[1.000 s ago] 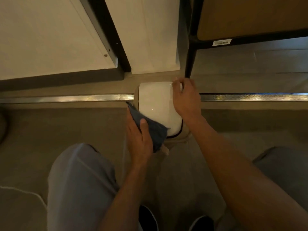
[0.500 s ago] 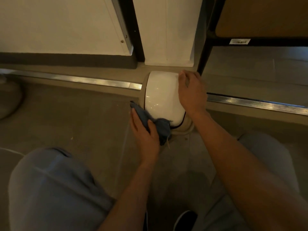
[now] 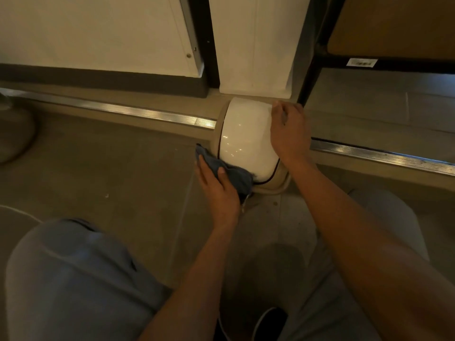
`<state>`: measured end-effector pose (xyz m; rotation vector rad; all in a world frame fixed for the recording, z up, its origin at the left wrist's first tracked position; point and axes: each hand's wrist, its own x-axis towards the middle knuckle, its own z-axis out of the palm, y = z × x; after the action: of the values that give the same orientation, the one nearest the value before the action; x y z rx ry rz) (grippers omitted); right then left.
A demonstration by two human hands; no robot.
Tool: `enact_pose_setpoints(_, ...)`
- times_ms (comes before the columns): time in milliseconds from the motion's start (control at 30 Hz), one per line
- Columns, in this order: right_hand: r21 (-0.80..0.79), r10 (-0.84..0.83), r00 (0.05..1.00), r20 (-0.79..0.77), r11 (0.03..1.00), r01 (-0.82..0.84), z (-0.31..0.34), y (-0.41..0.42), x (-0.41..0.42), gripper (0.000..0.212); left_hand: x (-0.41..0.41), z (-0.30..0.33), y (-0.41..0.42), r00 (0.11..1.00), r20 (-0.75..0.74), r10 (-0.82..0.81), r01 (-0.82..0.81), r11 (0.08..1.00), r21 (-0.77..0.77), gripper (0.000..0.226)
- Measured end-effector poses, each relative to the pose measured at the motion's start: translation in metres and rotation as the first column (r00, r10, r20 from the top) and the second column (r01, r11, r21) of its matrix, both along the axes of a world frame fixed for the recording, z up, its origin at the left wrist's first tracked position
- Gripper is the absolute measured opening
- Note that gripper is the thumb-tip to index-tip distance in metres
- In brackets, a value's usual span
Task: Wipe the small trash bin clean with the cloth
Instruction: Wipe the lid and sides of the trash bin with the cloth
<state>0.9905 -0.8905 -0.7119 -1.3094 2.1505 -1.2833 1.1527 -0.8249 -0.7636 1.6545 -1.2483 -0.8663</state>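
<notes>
A small trash bin [image 3: 242, 139] with a glossy white lid and beige body stands on the floor against the metal floor track. My left hand [image 3: 218, 187] holds a blue cloth [image 3: 234, 173] pressed against the bin's lower left side, thumb on top of the cloth. My right hand [image 3: 290, 134] rests over the bin's right side, fingers curled round the lid's far right edge. Part of the bin's front and right side is hidden by my hands.
A metal floor track [image 3: 147, 112] runs left to right behind the bin. White panels [image 3: 256, 45] and a black frame [image 3: 211, 40] stand behind it. A dark-framed shelf [image 3: 312, 57] rises at right. My knees [image 3: 73, 279] fill the foreground.
My left hand has slid the cloth down from the lid's left edge to the bin's lower left side. The view has shifted left. My right hand stays on the lid.
</notes>
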Motion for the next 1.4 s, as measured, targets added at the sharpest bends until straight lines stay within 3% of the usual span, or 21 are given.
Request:
enact_pose_setpoints(100,0.014,0.035,0.999,-0.019,0.999,-0.035,0.001,0.002,0.001,0.047,-0.014,0.000,0.023,0.993,0.101,0.068,-0.065,0.997,-0.028,0.062)
enact_pose_setpoints(167,0.015,0.060,0.998,-0.024,0.998,-0.059,0.002,0.004,0.000,0.041,-0.016,0.002,0.027,0.996,0.068,0.059,-0.059,0.998,0.001,0.066)
enact_pose_setpoints(333,-0.018,0.066,0.997,-0.035,0.998,-0.067,0.004,0.007,-0.003,0.037,0.008,-0.001,0.006,0.994,0.004,-0.108,0.108,0.993,-0.043,0.063)
enact_pose_setpoints(567,-0.030,0.072,0.997,-0.040,0.997,-0.073,0.001,0.002,-0.002,0.038,0.039,0.002,-0.045,0.925,0.115,-0.361,0.375,0.915,-0.149,0.052)
enact_pose_setpoints(733,-0.026,0.070,0.997,-0.033,0.997,-0.071,0.003,0.002,-0.002,0.038,0.021,0.044,-0.095,0.821,0.307,-0.481,0.552,0.806,-0.213,0.047)
enact_pose_setpoints(833,-0.004,0.071,0.997,-0.035,0.997,-0.071,0.005,0.003,-0.001,0.038,0.002,0.072,-0.135,0.737,0.416,-0.532,0.599,0.800,-0.039,0.041)
enact_pose_setpoints(933,0.026,0.051,0.998,-0.042,0.998,-0.050,0.005,0.001,0.000,0.038,-0.023,0.090,-0.161,0.575,0.552,-0.603,0.635,0.755,0.163,0.040)
enact_pose_setpoints(1000,0.033,0.029,0.999,-0.037,0.999,-0.027,0.003,0.000,0.001,0.036,-0.036,0.095,-0.160,0.419,0.703,-0.575,0.701,0.697,0.152,0.039)
enact_pose_setpoints(1033,0.033,0.011,0.999,-0.039,0.999,-0.010,0.002,0.000,0.001,0.036,-0.038,0.095,-0.156,0.381,0.738,-0.557,0.754,0.650,0.100,0.040)
enact_pose_setpoints(1133,0.043,-0.021,0.999,-0.041,0.999,0.022,0.002,0.001,0.001,0.036,-0.021,0.089,-0.150,0.456,0.650,-0.608,0.820,0.571,-0.041,0.043)
enact_pose_setpoints(1267,0.073,-0.017,0.999,-0.029,0.997,0.019,0.005,0.002,0.001,0.036,-0.002,0.081,-0.162,0.546,0.505,-0.668,0.766,0.643,0.023,0.041)
enact_pose_setpoints(1333,0.073,-0.013,0.999,-0.034,0.997,0.015,0.005,0.002,0.000,0.035,-0.015,0.085,-0.168,0.533,0.542,-0.650,0.716,0.688,0.121,0.038)
enact_pose_setpoints(1400,0.068,-0.016,0.999,-0.039,0.998,0.018,0.005,0.002,-0.001,0.035,-0.035,0.093,-0.167,0.445,0.676,-0.588,0.678,0.714,0.174,0.040)
